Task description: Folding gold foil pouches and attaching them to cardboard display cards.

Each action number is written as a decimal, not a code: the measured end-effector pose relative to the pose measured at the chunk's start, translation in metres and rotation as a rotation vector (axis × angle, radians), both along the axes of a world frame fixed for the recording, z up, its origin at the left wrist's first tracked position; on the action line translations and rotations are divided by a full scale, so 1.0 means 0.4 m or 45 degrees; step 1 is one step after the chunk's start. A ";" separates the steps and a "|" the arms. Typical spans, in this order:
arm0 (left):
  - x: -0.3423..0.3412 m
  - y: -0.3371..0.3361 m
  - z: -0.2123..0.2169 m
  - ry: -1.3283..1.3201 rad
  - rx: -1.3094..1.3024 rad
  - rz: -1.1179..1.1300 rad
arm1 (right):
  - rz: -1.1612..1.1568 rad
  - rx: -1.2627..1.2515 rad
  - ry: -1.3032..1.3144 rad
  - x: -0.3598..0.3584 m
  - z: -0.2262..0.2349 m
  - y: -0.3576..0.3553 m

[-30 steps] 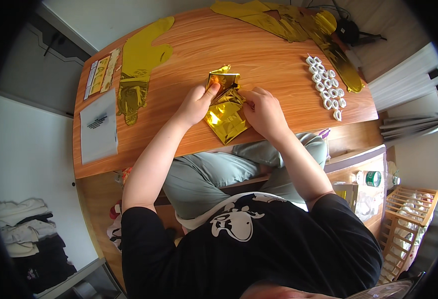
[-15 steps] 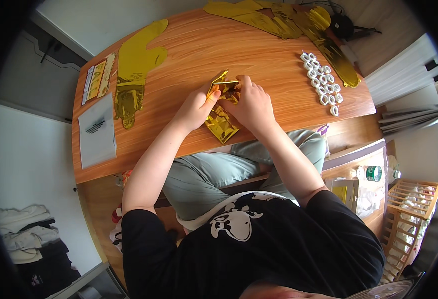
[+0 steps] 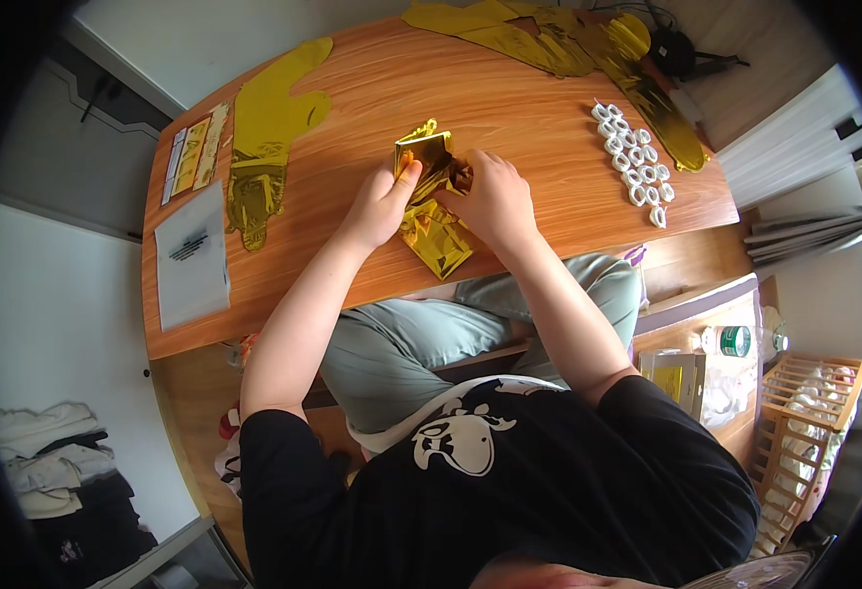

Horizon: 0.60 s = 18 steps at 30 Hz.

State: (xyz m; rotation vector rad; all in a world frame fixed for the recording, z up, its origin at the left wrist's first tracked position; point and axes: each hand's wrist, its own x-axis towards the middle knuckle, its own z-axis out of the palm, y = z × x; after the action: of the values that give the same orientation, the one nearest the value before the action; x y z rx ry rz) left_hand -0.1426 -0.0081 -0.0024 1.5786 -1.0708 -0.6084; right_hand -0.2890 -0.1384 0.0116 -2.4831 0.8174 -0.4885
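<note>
A piece of shiny gold foil, seemingly a flat foil balloon [image 3: 438,240], is folded and crumpled near the table's front edge. My left hand [image 3: 382,208] grips its upper left part, the thumb lying over a folded panel that stands up from the rest. On the other side, my right hand [image 3: 496,201] pinches the foil between thumb and fingers; some of its fingertips are hidden. The lower end of the foil hangs toward me in a creased point, close to my lap.
Another flat gold foil balloon [image 3: 272,123] lies at the left, beside a printed card [image 3: 193,157] and a translucent plastic sleeve [image 3: 190,265]. More gold foil [image 3: 519,37] stretches along the far right edge. Several small white rolls [image 3: 637,159] sit in rows at the right of the wooden table [image 3: 362,98].
My left hand has shifted slightly left, drawing the upper part of the foil wider apart. A folded panel now shows between my hands. My right hand has barely moved.
</note>
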 end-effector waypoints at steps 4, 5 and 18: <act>0.006 -0.005 -0.011 -0.031 0.027 -0.050 | -0.006 -0.027 -0.160 0.001 -0.019 0.005; 0.005 -0.004 -0.013 -0.030 0.027 -0.050 | -0.014 -0.054 -0.186 0.002 -0.018 0.008; -0.028 0.000 0.018 -0.199 0.013 -0.074 | -0.024 -0.316 -0.262 -0.001 -0.032 0.046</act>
State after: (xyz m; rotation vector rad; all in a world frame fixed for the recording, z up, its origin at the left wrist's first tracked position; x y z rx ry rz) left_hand -0.1538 -0.0080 0.0050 1.6294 -1.2351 -0.5367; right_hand -0.2895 -0.1199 -0.0013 -2.5915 0.7368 -0.8835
